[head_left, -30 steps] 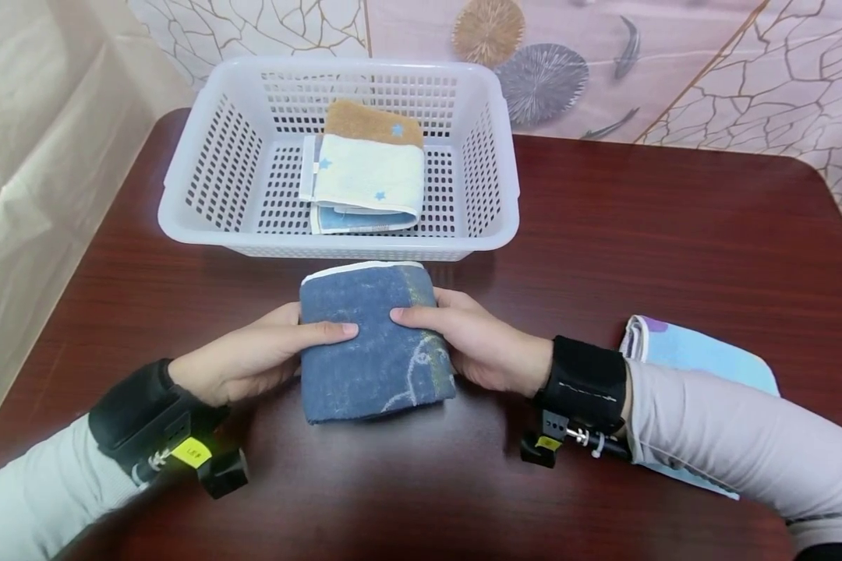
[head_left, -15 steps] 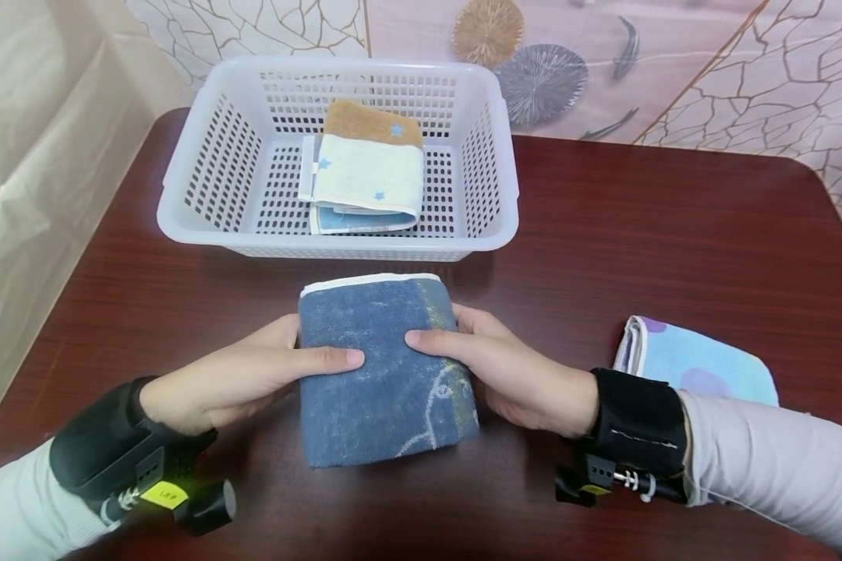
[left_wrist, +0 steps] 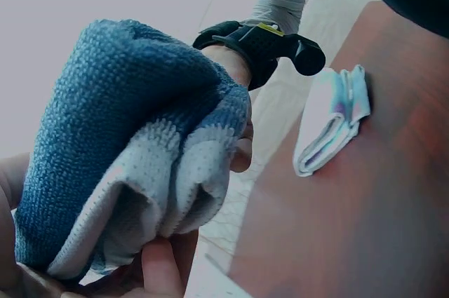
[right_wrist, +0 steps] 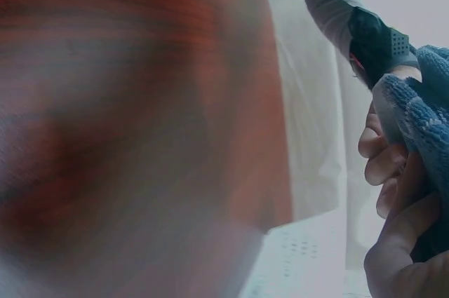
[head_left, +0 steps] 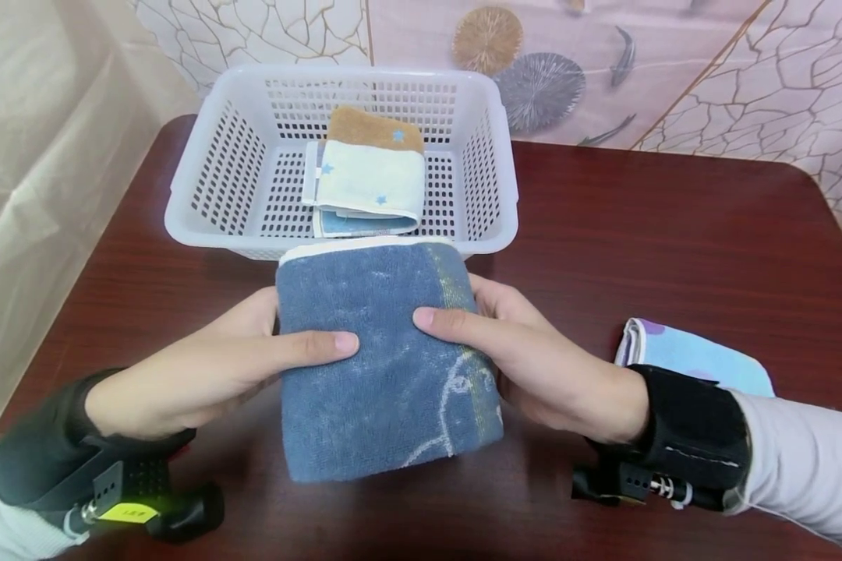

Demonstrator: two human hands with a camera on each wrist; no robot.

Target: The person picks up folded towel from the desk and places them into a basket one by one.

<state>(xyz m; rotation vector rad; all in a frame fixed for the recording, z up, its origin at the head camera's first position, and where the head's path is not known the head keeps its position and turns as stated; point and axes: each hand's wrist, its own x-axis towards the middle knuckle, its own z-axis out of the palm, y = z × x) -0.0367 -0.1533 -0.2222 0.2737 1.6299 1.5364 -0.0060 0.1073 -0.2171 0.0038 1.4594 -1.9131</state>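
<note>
A folded blue towel point(head_left: 386, 389) with a white edge and a yellowish stripe is held up in front of the basket. My left hand point(head_left: 231, 358) grips its left side, thumb on top and fingers underneath. On the opposite side my right hand point(head_left: 533, 351) grips it the same way, thumb lying on the front face. The left wrist view shows the towel's point(left_wrist: 133, 116) layered folds and pale underside. At the right edge of the right wrist view, fingers curl behind the towel point(right_wrist: 428, 123).
A white plastic basket point(head_left: 214, 222) stands at the back of the dark red table point(head_left: 645, 234). Inside lies a folded brown and white towel point(head_left: 372, 175) with blue stars. A light blue folded towel point(head_left: 702, 354) with purple spots lies at the right, partly behind the right wrist.
Both hands first drew the blue towel back from the basket, then lifted it nearer the camera. It looks larger now, and its top edge overlaps the basket's front.
</note>
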